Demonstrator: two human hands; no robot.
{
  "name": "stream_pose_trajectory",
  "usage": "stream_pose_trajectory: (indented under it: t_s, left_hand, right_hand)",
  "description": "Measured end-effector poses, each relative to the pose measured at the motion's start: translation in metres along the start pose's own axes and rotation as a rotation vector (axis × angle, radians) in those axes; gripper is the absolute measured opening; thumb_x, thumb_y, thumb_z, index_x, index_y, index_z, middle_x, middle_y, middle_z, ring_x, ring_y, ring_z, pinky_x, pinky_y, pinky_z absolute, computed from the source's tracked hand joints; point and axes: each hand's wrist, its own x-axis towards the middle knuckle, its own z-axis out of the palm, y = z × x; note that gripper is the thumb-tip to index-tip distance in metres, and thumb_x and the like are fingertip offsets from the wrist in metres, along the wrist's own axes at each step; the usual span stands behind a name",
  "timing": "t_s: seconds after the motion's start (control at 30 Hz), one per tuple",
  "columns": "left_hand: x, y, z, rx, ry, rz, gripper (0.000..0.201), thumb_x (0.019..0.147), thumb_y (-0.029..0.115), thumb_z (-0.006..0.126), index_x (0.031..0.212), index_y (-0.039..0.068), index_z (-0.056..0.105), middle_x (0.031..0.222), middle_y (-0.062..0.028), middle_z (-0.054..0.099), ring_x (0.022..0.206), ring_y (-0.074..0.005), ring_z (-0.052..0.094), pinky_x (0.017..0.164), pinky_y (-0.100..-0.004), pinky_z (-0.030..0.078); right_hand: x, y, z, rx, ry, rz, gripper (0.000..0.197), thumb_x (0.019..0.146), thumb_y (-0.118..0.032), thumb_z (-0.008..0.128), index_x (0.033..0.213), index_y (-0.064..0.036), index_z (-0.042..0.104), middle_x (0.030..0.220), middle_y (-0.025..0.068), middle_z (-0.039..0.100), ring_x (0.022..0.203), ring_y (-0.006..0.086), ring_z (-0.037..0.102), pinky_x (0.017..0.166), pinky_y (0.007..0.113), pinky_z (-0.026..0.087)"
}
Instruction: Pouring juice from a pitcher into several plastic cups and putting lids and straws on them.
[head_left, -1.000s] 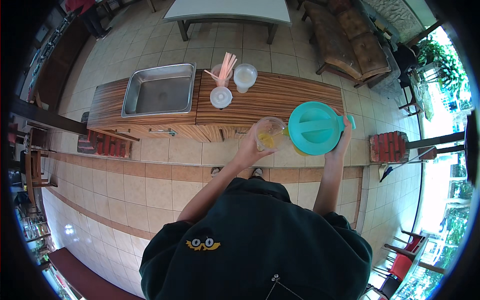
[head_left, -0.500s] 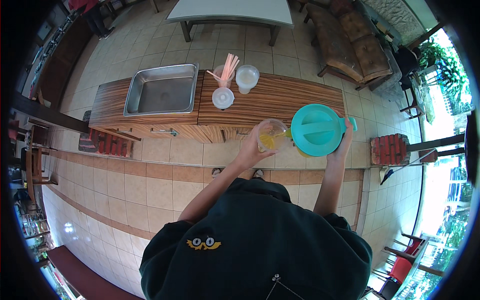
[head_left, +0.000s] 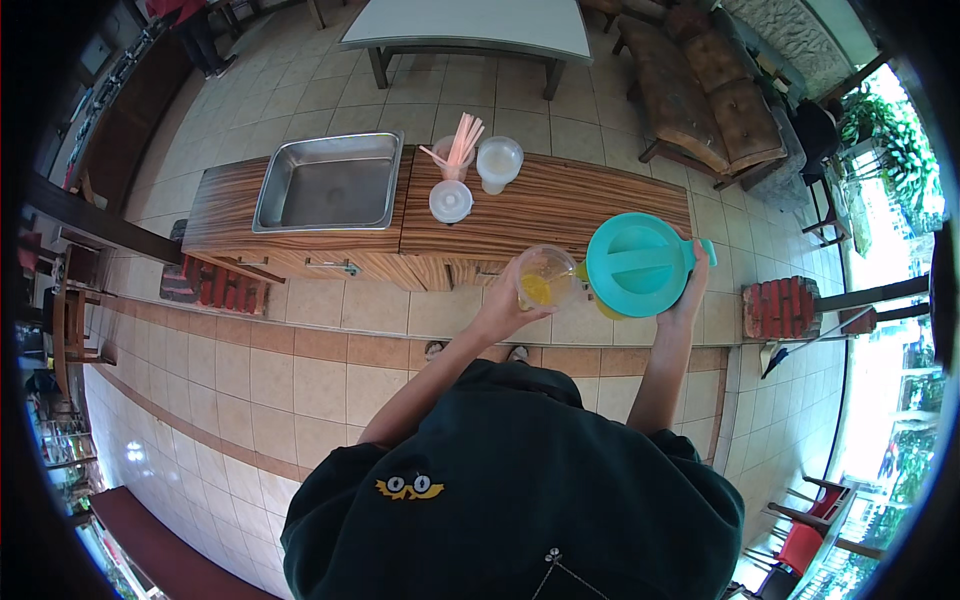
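Observation:
My left hand (head_left: 503, 308) is closed around a clear plastic cup (head_left: 545, 260) with yellow liquid in its bottom. My right hand (head_left: 684, 296) grips the handle of a pitcher (head_left: 638, 265) with a turquoise lid. The pitcher leans left, its spout at the cup's right rim, and a thin yellow stream seems to run into the cup. Both are held in front of the near edge of a wood-grain counter (head_left: 590, 195). Yellow liquid shows just below the pitcher's lid.
On the counter stand a steel pan (head_left: 330, 185), a container of pink straws (head_left: 463, 142), clear cups (head_left: 499, 160) and round clear lids (head_left: 450, 202). Beyond are a white table (head_left: 465, 25) and a brown sofa (head_left: 695, 90). A person (head_left: 190, 35) stands far left.
The yellow liquid in the cup looks brighter and covers more of its bottom. Both hands stay nearly in place, and the whole view has shifted slightly.

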Motion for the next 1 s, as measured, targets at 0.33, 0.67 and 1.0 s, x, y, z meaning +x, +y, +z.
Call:
stream_pose_trajectory:
  t_s: [0.33,0.67,1.0]
  left_hand:
    - [-0.0003,0.0018,-0.0011,-0.014,-0.011,-0.007,0.080,0.060,0.014,0.076,0.124,0.007,0.029,0.120,-0.0125,0.041,0.113,-0.0293,0.039,0.095,-0.0363,0.033]
    - [-0.0020,-0.0028,0.0037,-0.029,-0.021,-0.028,0.079,0.060,0.016,0.075,0.124,0.005,0.030,0.121,-0.0133,0.041,0.114,-0.0297,0.039,0.095,-0.0366,0.033]
    - [0.0007,-0.0028,0.0033,-0.018,-0.010,0.022,0.080,0.060,0.015,0.075,0.124,0.005,0.029,0.121,-0.0133,0.040,0.113,-0.0293,0.039,0.095,-0.0360,0.033]
  right_hand:
    - [-0.0036,-0.0031,0.0030,0.006,-0.034,0.000,0.046,0.084,-0.037,0.042,0.106,0.0021,0.050,0.103,0.0134,0.056,0.094,0.0220,0.053,0.083,0.033,0.042]
    - [-0.0016,-0.0007,0.0003,0.006,0.031,0.027,0.047,0.083,-0.038,0.044,0.106,0.0017,0.050,0.102,0.0133,0.056,0.093,0.0222,0.054,0.081,0.033,0.043]
    - [-0.0015,-0.0029,0.0044,0.004,-0.008,0.010,0.047,0.082,-0.038,0.045,0.106,0.0021,0.050,0.102,0.0137,0.056,0.093,0.0223,0.054,0.081,0.033,0.044]
